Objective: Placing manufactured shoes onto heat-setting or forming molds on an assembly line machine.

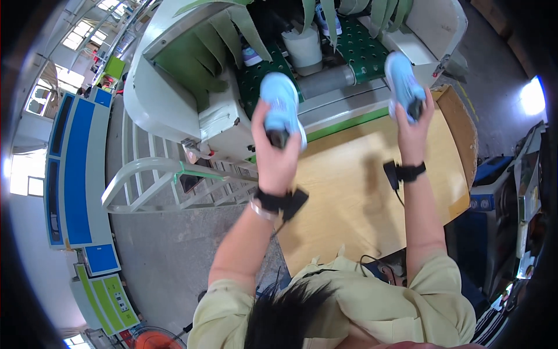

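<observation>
My left hand (276,166) is closed round the heel end of a light blue shoe (279,96), its toe pointing away from me. A matching light blue shoe (400,72) is gripped the same way in my right hand (414,138). Both shoes are held up near the machine's mouth, the left one in front of a dark green perforated belt (254,87), the right one by the machine's right side. Deeper inside, partly behind hanging green strips (243,26), are a shoe (251,56) on the left and another shoe (330,22) near the middle.
Between the belts stands a white cylindrical container (303,51), with a grey roller (327,81) before it. A wooden-topped table (331,198) lies under my arms, cardboard (459,134) along its right edge. White metal rails (157,168) stand to the left.
</observation>
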Available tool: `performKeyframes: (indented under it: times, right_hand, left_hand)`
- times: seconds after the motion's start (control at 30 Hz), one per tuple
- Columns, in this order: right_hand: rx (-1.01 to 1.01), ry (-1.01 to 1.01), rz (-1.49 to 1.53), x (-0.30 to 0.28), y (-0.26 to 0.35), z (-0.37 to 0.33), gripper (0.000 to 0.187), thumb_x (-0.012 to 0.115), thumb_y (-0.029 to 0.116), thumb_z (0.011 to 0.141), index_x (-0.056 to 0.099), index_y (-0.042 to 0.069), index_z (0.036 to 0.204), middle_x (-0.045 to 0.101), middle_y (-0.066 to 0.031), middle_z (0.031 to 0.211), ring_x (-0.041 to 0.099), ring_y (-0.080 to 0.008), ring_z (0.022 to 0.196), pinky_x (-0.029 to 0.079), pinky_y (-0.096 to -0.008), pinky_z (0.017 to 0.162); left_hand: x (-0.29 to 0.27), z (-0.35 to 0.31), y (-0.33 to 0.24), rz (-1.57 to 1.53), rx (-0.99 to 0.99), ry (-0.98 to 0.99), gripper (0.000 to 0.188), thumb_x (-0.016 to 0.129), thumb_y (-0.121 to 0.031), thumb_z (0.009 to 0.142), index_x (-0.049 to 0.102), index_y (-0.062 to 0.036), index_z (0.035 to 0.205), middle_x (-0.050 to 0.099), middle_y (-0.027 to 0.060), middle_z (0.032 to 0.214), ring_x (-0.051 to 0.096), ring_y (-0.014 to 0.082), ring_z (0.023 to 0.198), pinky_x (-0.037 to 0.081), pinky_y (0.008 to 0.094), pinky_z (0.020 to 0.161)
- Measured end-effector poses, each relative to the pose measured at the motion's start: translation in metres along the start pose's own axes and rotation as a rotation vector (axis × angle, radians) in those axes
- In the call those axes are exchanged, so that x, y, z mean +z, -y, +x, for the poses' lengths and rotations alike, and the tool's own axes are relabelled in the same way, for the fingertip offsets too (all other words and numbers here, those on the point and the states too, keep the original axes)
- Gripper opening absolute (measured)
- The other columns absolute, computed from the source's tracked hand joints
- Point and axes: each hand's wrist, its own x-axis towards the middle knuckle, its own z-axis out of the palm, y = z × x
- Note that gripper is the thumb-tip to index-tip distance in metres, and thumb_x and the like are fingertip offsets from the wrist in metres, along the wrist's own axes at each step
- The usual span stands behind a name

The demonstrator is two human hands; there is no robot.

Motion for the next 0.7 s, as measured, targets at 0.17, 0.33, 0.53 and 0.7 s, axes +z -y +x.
performKeyframes:
  times: [0.17,0.33,0.53,0.7]
  right_hand:
    - [-0.26,0.193,-0.252,0.094,-0.003,0.08,0.077,0.071,0.015,0.079,0.034,0.007,0.146,0.048,-0.0252,0.132,0.05,-0.0396,0.119,0.04,-0.0412,0.104]
    - [-0.151,0.259,-0.44,0.088,-0.014,0.09,0.082,0.073,0.026,0.077,0.034,0.009,0.146,0.055,-0.0228,0.123,0.051,-0.042,0.115,0.042,-0.0474,0.098]
    - [-0.052,0.86,-0.399,-0.003,-0.068,-0.122,0.086,0.072,0.036,0.08,0.029,0.008,0.15,0.037,-0.0247,0.148,0.032,-0.045,0.137,0.024,-0.0512,0.115]
    - [-0.073,1.425,-0.874,-0.084,-0.031,-0.261,0.12,0.084,0.053,0.059,0.02,0.017,0.153,0.007,-0.0202,0.16,0.004,-0.0466,0.146,0.013,-0.069,0.111]
  left_hand:
    - [0.014,0.108,0.043,0.406,0.148,-0.096,0.07,0.068,-0.019,0.083,0.033,0.0007,0.141,0.041,0.0255,0.138,0.045,0.0358,0.126,0.036,0.0392,0.106]
    - [0.022,0.057,0.042,0.429,0.04,-0.038,0.085,0.065,-0.024,0.088,0.015,0.0093,0.147,0.029,0.0329,0.147,0.033,0.0449,0.136,0.029,0.0426,0.112]
    - [-0.022,-0.14,0.088,0.947,-0.227,0.566,0.088,0.058,-0.04,0.091,0.01,-0.0008,0.153,0.011,0.0226,0.159,0.011,0.0396,0.147,0.013,0.0554,0.117]
    - [-0.072,-0.24,0.108,1.102,-0.298,0.85,0.085,0.047,-0.054,0.093,0.01,-0.0111,0.156,0.0,0.0211,0.161,-0.001,0.0402,0.148,0.004,0.0579,0.117]
